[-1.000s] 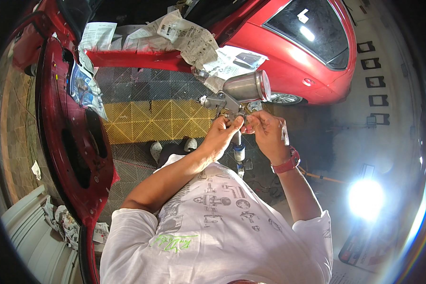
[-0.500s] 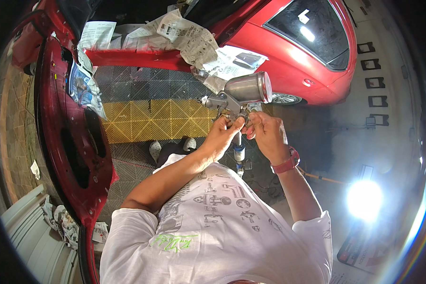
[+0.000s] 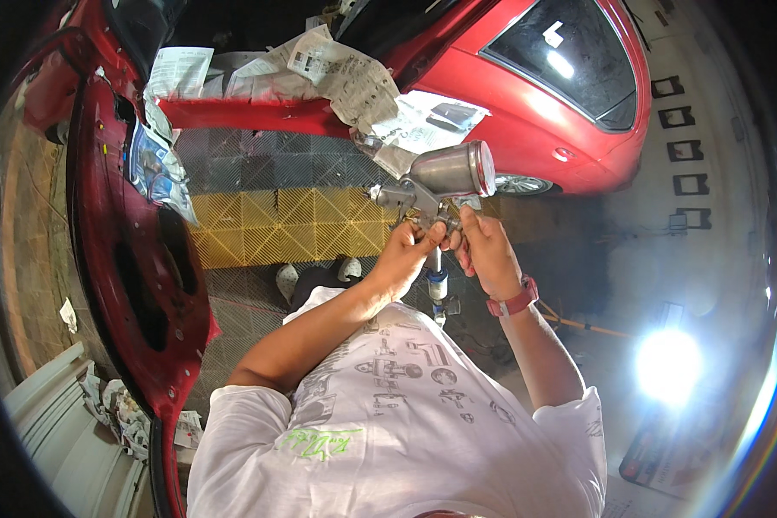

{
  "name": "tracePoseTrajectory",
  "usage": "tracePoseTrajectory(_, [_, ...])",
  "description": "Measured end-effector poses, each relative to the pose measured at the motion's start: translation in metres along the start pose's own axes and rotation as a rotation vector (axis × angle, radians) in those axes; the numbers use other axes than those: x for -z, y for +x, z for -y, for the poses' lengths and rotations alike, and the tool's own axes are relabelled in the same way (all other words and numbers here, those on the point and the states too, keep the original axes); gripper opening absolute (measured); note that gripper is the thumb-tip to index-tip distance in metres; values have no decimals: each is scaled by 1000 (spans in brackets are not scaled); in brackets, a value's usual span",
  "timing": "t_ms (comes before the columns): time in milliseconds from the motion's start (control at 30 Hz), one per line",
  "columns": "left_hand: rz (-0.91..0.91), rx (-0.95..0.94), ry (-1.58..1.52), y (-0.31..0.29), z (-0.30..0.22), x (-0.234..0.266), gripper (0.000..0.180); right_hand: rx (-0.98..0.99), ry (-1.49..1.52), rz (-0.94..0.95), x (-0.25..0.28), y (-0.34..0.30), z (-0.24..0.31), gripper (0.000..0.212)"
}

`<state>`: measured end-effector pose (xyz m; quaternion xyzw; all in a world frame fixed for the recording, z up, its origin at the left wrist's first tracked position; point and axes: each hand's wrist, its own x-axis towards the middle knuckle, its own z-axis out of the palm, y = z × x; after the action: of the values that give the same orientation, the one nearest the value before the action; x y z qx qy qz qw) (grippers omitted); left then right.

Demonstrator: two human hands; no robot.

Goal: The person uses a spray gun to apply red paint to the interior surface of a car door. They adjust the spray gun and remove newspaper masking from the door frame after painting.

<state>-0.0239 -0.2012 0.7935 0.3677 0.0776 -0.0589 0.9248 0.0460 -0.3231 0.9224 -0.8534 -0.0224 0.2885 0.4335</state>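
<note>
- Between our hands: a metal spray gun (image 3: 416, 198).
- Left hand (image 3: 408, 261) grips it near the handle; right hand (image 3: 495, 259) curls at its rear (grip hidden, we cannot tell); handling seems unfinished.
- Beyond them, newspaper (image 3: 354, 85) already lines red bodywork (image 3: 250, 113).

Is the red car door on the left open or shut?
Open: the door stands swung away from the car, its inside showing.

Wht prtd tee (image 3: 397, 423), red wristband (image 3: 518, 300)

R hand (image 3: 492, 257) turned, fingers (image 3: 470, 221) more upright vs bef.
</note>
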Motion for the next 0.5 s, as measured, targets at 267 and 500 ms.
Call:
tracePoseTrajectory(267, [-3,-26,-38,3,14,4,49,-80,-54,128,12,14,-6,59])
tracePoseTrajectory(500, [-64,-15,-46,-5,1,4,50,564,-608,-148,1,-11,10,31])
